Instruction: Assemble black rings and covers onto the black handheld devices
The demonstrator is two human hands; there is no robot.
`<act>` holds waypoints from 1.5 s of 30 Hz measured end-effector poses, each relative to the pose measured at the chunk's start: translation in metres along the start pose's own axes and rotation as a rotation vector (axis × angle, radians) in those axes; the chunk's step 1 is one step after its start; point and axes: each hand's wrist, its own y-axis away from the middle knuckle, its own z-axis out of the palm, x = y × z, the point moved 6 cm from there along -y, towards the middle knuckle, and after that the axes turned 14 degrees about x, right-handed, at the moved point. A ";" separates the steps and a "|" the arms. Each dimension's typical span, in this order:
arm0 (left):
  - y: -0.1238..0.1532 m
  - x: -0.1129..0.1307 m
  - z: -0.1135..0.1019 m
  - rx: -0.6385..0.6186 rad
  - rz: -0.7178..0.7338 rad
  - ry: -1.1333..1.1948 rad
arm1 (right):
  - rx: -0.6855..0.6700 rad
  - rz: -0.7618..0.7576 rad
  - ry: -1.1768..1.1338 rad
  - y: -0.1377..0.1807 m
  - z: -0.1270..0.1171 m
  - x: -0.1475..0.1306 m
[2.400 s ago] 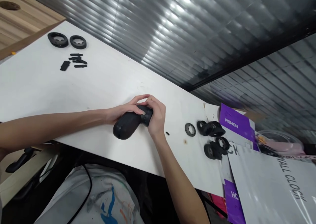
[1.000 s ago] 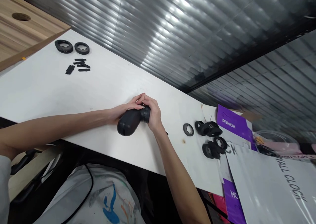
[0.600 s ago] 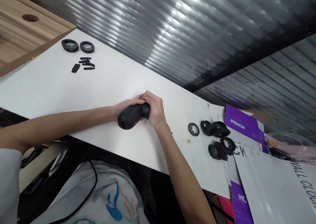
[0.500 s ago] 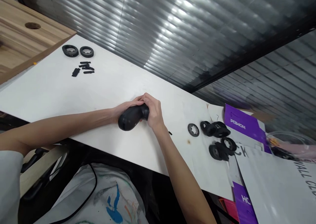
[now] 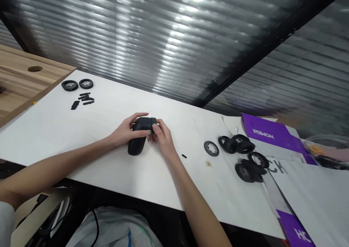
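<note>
Both hands hold a black, rounded, bent device [image 5: 137,145] just above the white table. My left hand [image 5: 122,131] wraps it from the left, thumb along the near side and index finger stretched over the top. At its right end, my right hand [image 5: 164,137] grips the short round end section, where a seam shows; some of its fingers are hidden behind. The device's thick lower end points down toward me. Right of my right hand lies a small black strip [image 5: 184,156] on the table.
A flat black ring [image 5: 206,150] and a cluster of black round parts [image 5: 245,171] lie at right, beside purple-and-white boxes [image 5: 261,132]. Two black rings [image 5: 69,89] and several black strips [image 5: 75,105] sit at the far left. A corrugated metal wall [image 5: 141,40] rises behind the table.
The device has turned in my hands, so its thick end now points down and its end seam shows. My left fingers have spread over it. The camera view has tilted up.
</note>
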 end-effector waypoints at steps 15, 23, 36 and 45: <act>-0.006 0.004 -0.007 -0.129 -0.029 0.001 | -0.109 -0.235 0.027 -0.003 0.002 0.004; 0.004 -0.003 -0.006 -0.280 -0.030 0.161 | 0.148 -0.219 -0.219 -0.004 -0.004 -0.007; 0.003 -0.008 0.001 -0.230 -0.284 0.195 | 0.193 -0.014 -0.253 -0.013 -0.006 0.007; 0.003 -0.004 0.003 -0.280 -0.284 0.207 | 0.200 0.060 -0.237 -0.014 -0.006 0.010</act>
